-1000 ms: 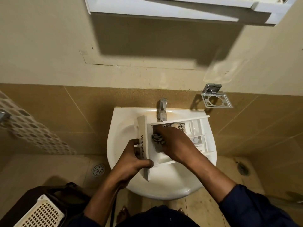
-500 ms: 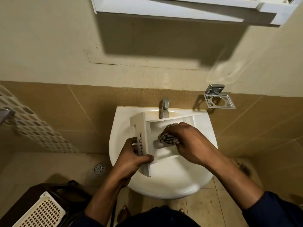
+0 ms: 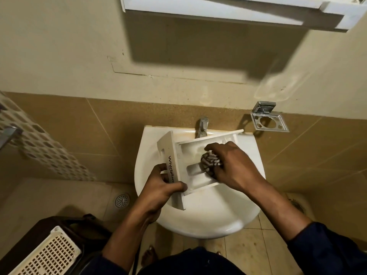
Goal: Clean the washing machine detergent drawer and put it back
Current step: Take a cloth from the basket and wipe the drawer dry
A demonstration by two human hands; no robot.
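well, at the far left a cream perforated laundry basket (image 3: 49, 253) is sitting low in the corner, and above it a band of small mosaic tiles (image 3: 39, 147) is running across the tan wall. a round floor drain (image 3: 122, 200) is showing on the pale floor just left of the white wash basin (image 3: 208, 217). the left hand (image 3: 160, 187) is gripping the near end of the detergent drawer's front panel (image 3: 167, 153), the thumb lying across its inner side and the fingers wrapping round the outer face, partly covering the whirlpool lettering. the detergent drawer (image 3: 188, 152) is being held over the basin, tilting, with its panel pointing left and its open compartments facing up; its far end is reaching toward the basin's right rear rim, and whether it is touching the basin i cannot tell. a chrome tap (image 3: 202, 127) is standing at the back of the basin, just behind the drawer's upper wall. inside the drawer a bunched cloth (image 3: 209, 160) with a dark-and-light pattern is lying against the compartment floor, and the right hand (image 3: 232, 165) is curling its fingers over it, clutching it and pressing it down. further right a chrome wall holder (image 3: 268, 122) with a round opening is jutting from the tile, well apart from the basin. a dark blue sleeve (image 3: 327, 249) is covering the right forearm at the lower right, and a white cabinet (image 3: 228, 10) is hanging overhead.
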